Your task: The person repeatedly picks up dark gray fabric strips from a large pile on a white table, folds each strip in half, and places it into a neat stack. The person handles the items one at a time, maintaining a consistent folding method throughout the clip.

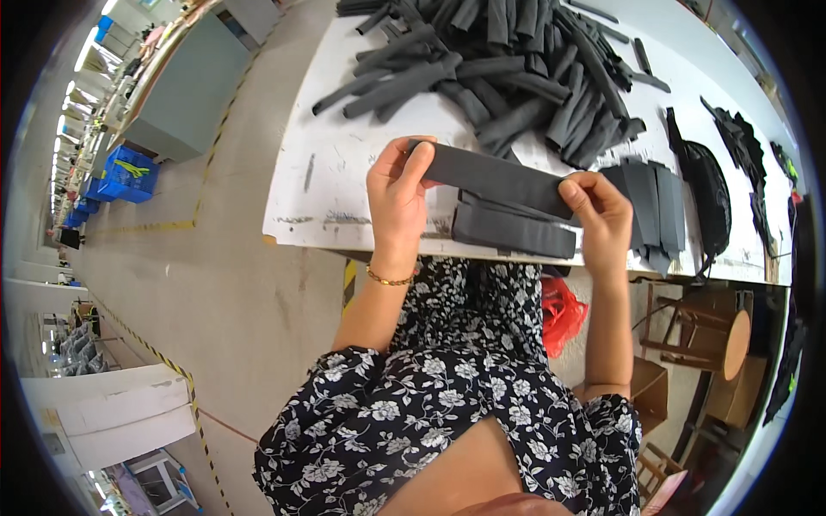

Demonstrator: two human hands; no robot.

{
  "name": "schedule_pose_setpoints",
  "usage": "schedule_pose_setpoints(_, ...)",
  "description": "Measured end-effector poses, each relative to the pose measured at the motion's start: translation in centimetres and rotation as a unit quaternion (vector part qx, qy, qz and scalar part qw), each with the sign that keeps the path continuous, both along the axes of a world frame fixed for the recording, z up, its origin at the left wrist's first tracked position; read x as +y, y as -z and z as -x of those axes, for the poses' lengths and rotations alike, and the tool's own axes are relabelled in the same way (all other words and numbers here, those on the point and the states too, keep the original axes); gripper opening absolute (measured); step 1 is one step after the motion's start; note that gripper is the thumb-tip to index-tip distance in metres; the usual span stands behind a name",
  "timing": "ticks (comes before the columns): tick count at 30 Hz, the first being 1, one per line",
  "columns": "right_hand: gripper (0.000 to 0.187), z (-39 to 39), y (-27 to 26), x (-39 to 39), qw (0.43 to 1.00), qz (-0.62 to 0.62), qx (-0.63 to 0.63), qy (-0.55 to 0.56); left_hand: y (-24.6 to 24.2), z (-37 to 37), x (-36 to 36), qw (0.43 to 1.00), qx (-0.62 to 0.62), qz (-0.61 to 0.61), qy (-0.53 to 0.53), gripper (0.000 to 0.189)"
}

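Observation:
A flat strip of dark grey fabric (493,177) is stretched between my two hands, above the front edge of the white table. My left hand (405,177) pinches its left end between thumb and fingers. At the other end, my right hand (597,203) grips it the same way, a little lower in the picture. Below the strip lies a neat stack of similar dark strips (513,229) along the table edge. Beyond my hands spreads a large heap of rolled or folded dark fabric pieces (510,71).
The white table (316,187) bears another stack of dark flat pieces (645,206) and a black bag-like item (706,193) on the right. Under it are a red plastic bag (561,316) and a wooden stool (735,345). Blue crates (129,174) stand across the aisle.

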State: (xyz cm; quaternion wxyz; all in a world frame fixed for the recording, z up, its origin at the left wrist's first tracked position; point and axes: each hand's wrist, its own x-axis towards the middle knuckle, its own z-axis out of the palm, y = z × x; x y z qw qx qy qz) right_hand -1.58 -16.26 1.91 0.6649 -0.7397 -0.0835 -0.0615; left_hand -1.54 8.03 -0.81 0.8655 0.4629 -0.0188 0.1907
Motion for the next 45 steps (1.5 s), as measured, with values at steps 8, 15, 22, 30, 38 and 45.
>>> schedule_pose_setpoints(8, 0.016, 1.7, 4.3, -5.3, 0.979, 0.192, 0.072, -0.001, 3.9, 3.1, -1.5, 0.856, 0.045, -0.511, -0.066, 0.016)
schedule_pose_setpoints(15, 0.013, 1.0, 4.9, -8.1, 0.932, 0.311, -0.075, 0.168, 1.9, -2.6, 0.4, 0.855, -0.001, -0.502, -0.132, 0.010)
schedule_pose_setpoints(22, 0.029, -3.1, 3.8, -13.9, 0.802, 0.551, -0.130, 0.192, 2.5, -16.1, -1.8, 0.778, -0.008, -0.629, 0.002, 0.020)
schedule_pose_setpoints(30, 0.058, -3.3, 7.3, -11.1, 0.700, 0.693, -0.090, 0.145, 3.3, -16.1, -1.2, 0.789, 0.157, -0.554, 0.213, 0.021)
schedule_pose_setpoints(38, 0.039, -3.4, 7.7, -9.5, 0.715, 0.690, -0.071, 0.086, 2.2, -10.9, 2.1, 0.931, 0.137, -0.260, 0.215, 0.019)
schedule_pose_setpoints(45, 0.034, -4.4, 7.0, -8.8, 0.694, 0.712, -0.044, 0.096, 1.2, -8.4, 3.7, 0.843, -0.048, -0.517, -0.140, 0.021)
